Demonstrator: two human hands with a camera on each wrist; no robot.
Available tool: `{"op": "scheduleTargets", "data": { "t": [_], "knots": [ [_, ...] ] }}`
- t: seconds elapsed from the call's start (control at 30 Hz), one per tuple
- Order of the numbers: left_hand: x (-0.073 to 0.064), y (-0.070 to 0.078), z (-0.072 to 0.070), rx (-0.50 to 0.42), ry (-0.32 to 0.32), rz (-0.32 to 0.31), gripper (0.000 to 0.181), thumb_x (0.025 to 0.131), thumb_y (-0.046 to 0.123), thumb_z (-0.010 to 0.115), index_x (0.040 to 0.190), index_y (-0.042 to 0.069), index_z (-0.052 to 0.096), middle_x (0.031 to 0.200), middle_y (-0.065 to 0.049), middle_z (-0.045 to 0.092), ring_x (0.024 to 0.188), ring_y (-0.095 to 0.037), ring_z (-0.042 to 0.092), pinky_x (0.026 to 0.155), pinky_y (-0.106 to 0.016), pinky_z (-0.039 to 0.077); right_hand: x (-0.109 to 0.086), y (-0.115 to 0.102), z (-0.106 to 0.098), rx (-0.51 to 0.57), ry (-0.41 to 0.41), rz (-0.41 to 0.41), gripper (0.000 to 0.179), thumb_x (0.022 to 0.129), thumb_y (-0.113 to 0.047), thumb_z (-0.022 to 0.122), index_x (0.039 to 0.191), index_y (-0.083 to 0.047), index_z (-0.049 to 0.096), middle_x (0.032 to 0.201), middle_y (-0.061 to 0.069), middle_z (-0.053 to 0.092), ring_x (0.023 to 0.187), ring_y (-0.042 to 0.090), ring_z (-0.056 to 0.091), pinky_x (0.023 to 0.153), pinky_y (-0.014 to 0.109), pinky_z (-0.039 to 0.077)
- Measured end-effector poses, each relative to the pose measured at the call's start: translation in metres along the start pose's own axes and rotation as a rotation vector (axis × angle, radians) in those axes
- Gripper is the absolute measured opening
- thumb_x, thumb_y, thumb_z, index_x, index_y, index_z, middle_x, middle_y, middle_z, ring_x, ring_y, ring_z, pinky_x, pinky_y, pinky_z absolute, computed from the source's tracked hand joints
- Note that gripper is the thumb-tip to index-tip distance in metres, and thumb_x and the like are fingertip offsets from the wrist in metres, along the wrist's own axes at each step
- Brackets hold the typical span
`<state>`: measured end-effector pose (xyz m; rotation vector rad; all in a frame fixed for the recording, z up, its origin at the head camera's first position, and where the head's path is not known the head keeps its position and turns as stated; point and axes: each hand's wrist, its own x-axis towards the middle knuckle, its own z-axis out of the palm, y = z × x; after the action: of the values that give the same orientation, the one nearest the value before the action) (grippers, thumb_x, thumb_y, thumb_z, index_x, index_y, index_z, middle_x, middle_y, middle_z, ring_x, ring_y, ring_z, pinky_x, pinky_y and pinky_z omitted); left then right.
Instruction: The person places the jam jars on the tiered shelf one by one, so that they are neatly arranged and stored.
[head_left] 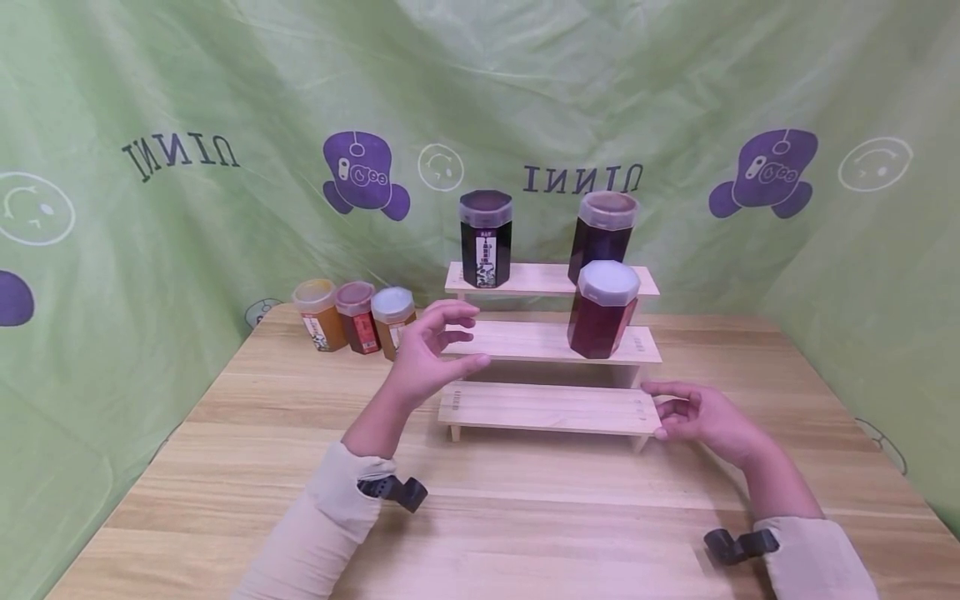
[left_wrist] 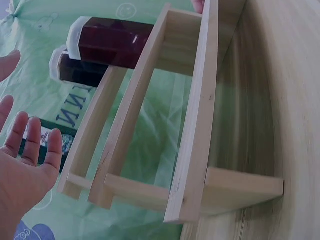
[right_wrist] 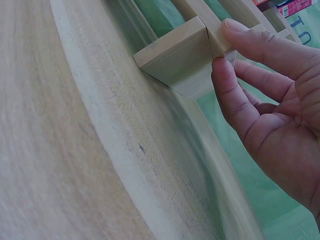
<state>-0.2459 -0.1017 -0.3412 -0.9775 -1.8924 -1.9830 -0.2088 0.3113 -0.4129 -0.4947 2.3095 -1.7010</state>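
Observation:
A three-tier wooden display stand [head_left: 543, 408] stands on the table. My right hand [head_left: 701, 417] pinches the right end of its lowest tier, which the right wrist view shows between thumb [right_wrist: 245, 37] and finger. Beside the stand's left end, my left hand [head_left: 431, 354] hovers with relaxed, spread fingers and holds nothing. The top tier carries a dark jar [head_left: 497, 250] on the left and another dark jar [head_left: 600, 237] on the right. On the middle tier's right side sits a deep red jar [head_left: 596, 325] with a whitish lid.
Left of the stand, three jars are grouped on the wooden table [head_left: 262, 433]: an amber one [head_left: 326, 325], a red one [head_left: 360, 321] and another amber one [head_left: 390, 333], partly behind my left hand. A green printed curtain [head_left: 465, 75] hangs behind and along both sides.

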Motion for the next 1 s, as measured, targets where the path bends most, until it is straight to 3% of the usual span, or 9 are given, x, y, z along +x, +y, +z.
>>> {"op": "scheduleTargets", "data": {
  "t": [0.47,0.57,0.7,1.0],
  "knots": [
    [-0.008,0.004,-0.028,0.038,0.012,-0.032,0.055,0.07,-0.013,0.08,0.12,-0.012,0.057,0.121,-0.02,0.056,0.111,-0.042,0.052,0.095,-0.048,0.05,0.001,0.001,0.002,-0.023,0.015,0.034,0.074,0.077,0.003,0.076,0.14,0.014,0.037,0.11,0.025,0.061,0.096,0.018,0.063,0.08,0.027,0.056],
    [-0.01,0.004,-0.035,0.045,0.017,-0.04,0.055,0.069,-0.015,0.079,0.12,-0.012,0.057,0.121,-0.02,0.056,0.11,-0.036,0.054,0.095,-0.048,0.05,0.001,0.002,0.001,-0.02,0.014,0.032,0.074,0.077,0.003,0.076,0.14,0.014,0.038,0.109,0.024,0.062,0.095,0.018,0.063,0.079,0.027,0.056],
    [-0.014,0.005,-0.044,0.074,0.042,-0.041,0.054,0.069,-0.015,0.079,0.119,-0.008,0.06,0.116,-0.009,0.06,0.106,-0.023,0.057,0.094,-0.044,0.051,0.002,0.003,0.001,-0.016,0.013,0.031,0.074,0.077,0.003,0.076,0.14,0.014,0.038,0.107,0.022,0.063,0.095,0.018,0.063,0.078,0.027,0.056],
    [-0.024,0.005,-0.067,0.036,0.098,-0.029,0.052,0.07,-0.017,0.077,0.118,-0.014,0.057,0.113,-0.007,0.062,0.101,-0.019,0.059,0.09,-0.038,0.054,0.001,0.004,-0.001,-0.011,-0.009,0.017,0.071,0.079,0.004,0.072,0.139,0.016,0.037,0.109,0.019,0.063,0.095,0.017,0.064,0.079,0.029,0.057]
  ]
}}
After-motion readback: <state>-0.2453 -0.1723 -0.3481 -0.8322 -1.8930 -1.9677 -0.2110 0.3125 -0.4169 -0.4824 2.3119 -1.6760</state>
